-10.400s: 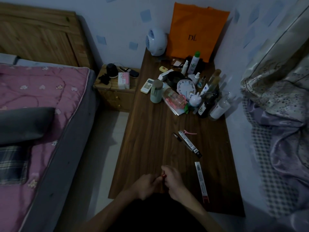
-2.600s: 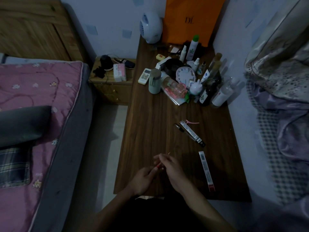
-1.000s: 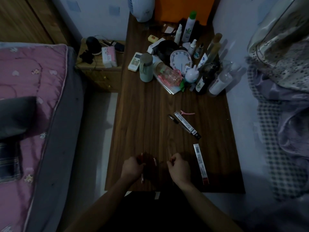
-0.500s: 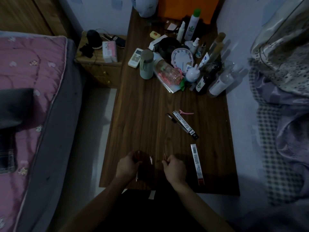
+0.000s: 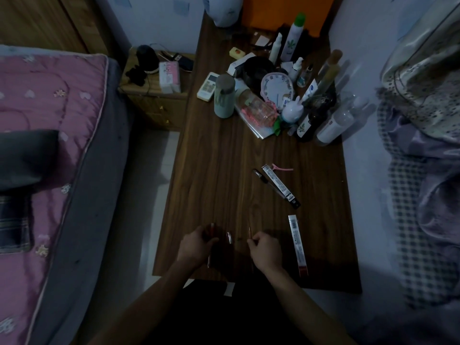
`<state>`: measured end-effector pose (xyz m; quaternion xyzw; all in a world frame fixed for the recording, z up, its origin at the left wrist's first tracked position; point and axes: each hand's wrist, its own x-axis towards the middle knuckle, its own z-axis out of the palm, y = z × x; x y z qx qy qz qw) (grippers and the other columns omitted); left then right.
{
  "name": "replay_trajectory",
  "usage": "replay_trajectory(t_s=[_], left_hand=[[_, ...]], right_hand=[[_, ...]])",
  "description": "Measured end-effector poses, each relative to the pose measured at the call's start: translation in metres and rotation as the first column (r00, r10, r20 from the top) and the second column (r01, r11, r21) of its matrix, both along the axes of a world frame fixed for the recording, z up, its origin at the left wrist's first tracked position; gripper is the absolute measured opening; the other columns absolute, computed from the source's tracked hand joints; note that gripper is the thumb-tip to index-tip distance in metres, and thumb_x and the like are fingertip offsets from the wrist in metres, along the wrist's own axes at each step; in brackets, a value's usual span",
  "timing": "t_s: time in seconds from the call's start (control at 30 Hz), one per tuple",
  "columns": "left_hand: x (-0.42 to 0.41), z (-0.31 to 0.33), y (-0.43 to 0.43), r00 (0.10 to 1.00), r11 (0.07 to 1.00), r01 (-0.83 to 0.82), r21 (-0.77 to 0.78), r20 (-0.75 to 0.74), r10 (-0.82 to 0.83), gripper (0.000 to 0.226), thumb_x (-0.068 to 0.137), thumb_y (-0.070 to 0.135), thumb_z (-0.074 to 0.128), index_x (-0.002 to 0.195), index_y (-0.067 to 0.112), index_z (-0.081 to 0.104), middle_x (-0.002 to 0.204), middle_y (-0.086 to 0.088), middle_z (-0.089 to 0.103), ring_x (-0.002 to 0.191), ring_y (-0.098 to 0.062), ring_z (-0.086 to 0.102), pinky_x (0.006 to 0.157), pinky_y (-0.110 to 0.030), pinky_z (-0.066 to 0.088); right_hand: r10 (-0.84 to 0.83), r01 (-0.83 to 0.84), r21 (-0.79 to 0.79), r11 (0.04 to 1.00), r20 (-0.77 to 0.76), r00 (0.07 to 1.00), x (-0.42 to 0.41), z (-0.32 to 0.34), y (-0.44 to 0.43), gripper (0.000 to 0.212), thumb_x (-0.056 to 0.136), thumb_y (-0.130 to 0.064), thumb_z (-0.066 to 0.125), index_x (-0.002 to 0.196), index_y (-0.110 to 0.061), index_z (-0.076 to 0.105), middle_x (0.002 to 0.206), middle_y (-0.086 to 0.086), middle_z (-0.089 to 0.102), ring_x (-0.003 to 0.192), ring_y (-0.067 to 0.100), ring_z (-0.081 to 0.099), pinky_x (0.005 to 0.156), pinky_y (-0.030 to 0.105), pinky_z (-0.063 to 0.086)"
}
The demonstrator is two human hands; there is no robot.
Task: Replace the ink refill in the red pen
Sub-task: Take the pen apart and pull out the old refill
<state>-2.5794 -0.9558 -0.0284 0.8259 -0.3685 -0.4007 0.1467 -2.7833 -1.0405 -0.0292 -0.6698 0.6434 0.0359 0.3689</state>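
Bedding (image 5: pixel 49 115) in pink is seen along the left, beside a dark wooden worktop (image 5: pixel 219 175) whose far end is crowded with bottles (image 5: pixel 293 38). At the near edge, the left hand (image 5: pixel 196 245) is curled round the red pen (image 5: pixel 211 229). Its fingers are closed on the barrel, though detail is lost in the dim light. The right hand (image 5: pixel 265 247) is held just apart, with a thin refill (image 5: pixel 249 232) pinched between its fingers. A long refill packet (image 5: pixel 297 245) is laid toward the near right corner. A second packet (image 5: pixel 280 186) and a black pen (image 5: pixel 260 176) are placed mid-worktop. A small tip piece (image 5: pixel 229 237) lies between the hands.
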Motion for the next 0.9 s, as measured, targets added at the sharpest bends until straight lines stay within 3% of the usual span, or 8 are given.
replay_trajectory(t_s=[0.13, 0.27, 0.4, 0.5, 0.6, 0.67, 0.8, 0.9], left_hand=[[0.001, 0.004, 0.001, 0.998, 0.999, 0.035, -0.026, -0.042, -0.036, 0.036, 0.090, 0.045, 0.057, 0.120, 0.026, 0.061, 0.099, 0.006, 0.073, 0.075, -0.001, 0.062, 0.057, -0.013, 0.043], [0.003, 0.007, 0.004, 0.995, 0.998, 0.060, 0.004, -0.075, -0.059, 0.027, 0.094, 0.046, 0.049, 0.105, 0.025, 0.062, 0.087, 0.005, 0.070, 0.074, -0.009, 0.067, 0.065, -0.034, 0.059], [0.004, 0.012, 0.008, 0.991, 0.991, 0.133, 0.021, -0.022, -0.132, 0.028, 0.096, 0.047, 0.044, 0.104, 0.026, 0.060, 0.081, 0.008, 0.068, 0.070, -0.008, 0.066, 0.057, -0.028, 0.052], [0.003, 0.016, 0.013, 0.992, 0.992, 0.125, 0.034, -0.010, -0.125, 0.027, 0.096, 0.045, 0.044, 0.105, 0.026, 0.061, 0.081, 0.008, 0.069, 0.071, -0.008, 0.067, 0.061, -0.029, 0.054], [-0.002, 0.024, 0.019, 0.995, 0.995, 0.100, 0.025, -0.006, -0.099, 0.023, 0.097, 0.042, 0.046, 0.102, 0.028, 0.064, 0.072, 0.011, 0.066, 0.062, 0.001, 0.063, 0.052, -0.017, 0.045], [-0.008, 0.032, 0.021, 0.997, 0.997, 0.073, 0.024, -0.003, -0.073, 0.018, 0.097, 0.040, 0.047, 0.098, 0.031, 0.062, 0.072, 0.010, 0.067, 0.061, 0.001, 0.064, 0.052, -0.020, 0.047], [-0.023, 0.050, 0.027, 1.000, 1.000, 0.003, 0.013, -0.014, -0.003, 0.020, 0.097, 0.037, 0.049, 0.093, 0.024, 0.064, 0.077, 0.002, 0.072, 0.067, -0.010, 0.068, 0.064, -0.036, 0.056], [-0.037, 0.063, 0.028, 0.999, 1.000, -0.022, -0.004, -0.028, 0.022, 0.018, 0.096, 0.035, 0.052, 0.088, 0.024, 0.063, 0.073, 0.002, 0.071, 0.062, -0.010, 0.067, 0.058, -0.032, 0.054]], right_hand=[[-0.022, 0.022, 0.020, 1.000, 0.017, 1.000, 0.000, -0.001, -0.001, 0.018, 0.090, -0.035, 0.066, 0.095, -0.019, 0.073, 0.073, -0.001, 0.074, 0.064, 0.009, 0.068, 0.054, 0.019, 0.046], [-0.089, 0.084, 0.060, 0.995, 0.093, 0.992, -0.004, -0.001, -0.001, 0.018, 0.091, -0.031, 0.066, 0.098, -0.017, 0.075, 0.077, -0.002, 0.074, 0.065, 0.006, 0.067, 0.054, 0.016, 0.045], [-0.251, 0.223, 0.158, 0.962, 0.192, 0.949, -0.019, 0.002, -0.001, 0.010, 0.093, -0.030, 0.064, 0.097, -0.024, 0.070, 0.079, -0.006, 0.071, 0.069, 0.008, 0.070, 0.063, 0.027, 0.058], [-0.297, 0.287, 0.079, 0.955, 0.185, 0.937, -0.043, 0.007, -0.003, 0.005, 0.093, -0.024, 0.063, 0.092, -0.027, 0.067, 0.081, -0.005, 0.070, 0.071, 0.013, 0.070, 0.068, 0.034, 0.060], [-0.313, 0.322, -0.090, 0.942, 0.106, 0.944, -0.074, 0.012, -0.010, 0.008, 0.093, -0.018, 0.063, 0.090, -0.026, 0.065, 0.084, -0.007, 0.067, 0.077, 0.012, 0.065, 0.068, 0.030, 0.055], [-0.325, 0.326, -0.174, 0.929, 0.032, 0.945, -0.092, 0.014, -0.017, 0.006, 0.091, -0.019, 0.065, 0.097, -0.020, 0.066, 0.092, -0.003, 0.067, 0.083, 0.014, 0.063, 0.070, 0.031, 0.055], [-0.291, 0.270, -0.171, 0.947, -0.107, 0.951, -0.107, 0.013, -0.026, 0.022, 0.089, -0.030, 0.068, 0.103, -0.014, 0.063, 0.101, 0.005, 0.059, 0.080, 0.020, 0.060, 0.066, 0.034, 0.054], [-0.214, 0.189, -0.156, 0.969, -0.161, 0.963, -0.107, 0.013, -0.029, 0.024, 0.089, -0.031, 0.069, 0.103, -0.013, 0.063, 0.096, 0.004, 0.058, 0.077, 0.019, 0.057, 0.062, 0.027, 0.043]])
